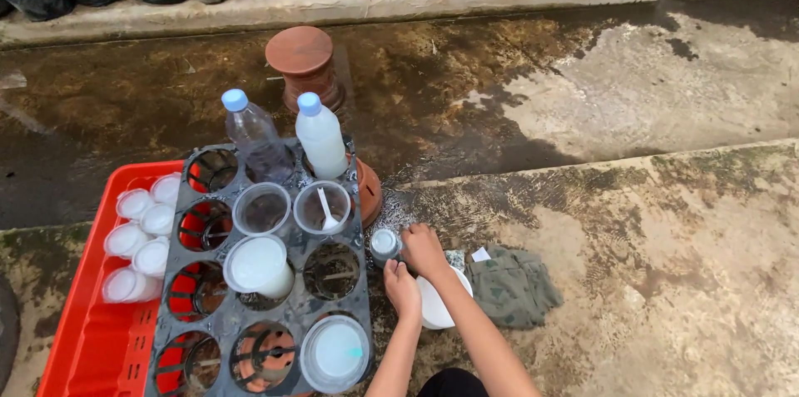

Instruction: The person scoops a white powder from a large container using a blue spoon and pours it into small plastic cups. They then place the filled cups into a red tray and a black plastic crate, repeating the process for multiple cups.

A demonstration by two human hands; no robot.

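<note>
Both hands worked low on the wet concrete floor point(632, 264), beside a black cell tray point(354, 280). One hand point(424, 251) had its grip closed around the base of a small jar with a pale lid point(384, 244), which stood just right of the tray. The other hand point(403, 289) rested with its grip narrow on the rim of a white bowl point(437, 307); whether it truly clasped the bowl I could not tell, nor which hand was left or right. A green cloth point(512, 285) lay just beside the bowl. The tray sat over a red crate point(91, 339) and carried two capped bottles point(320, 137) and clear cups point(261, 209).
</note>
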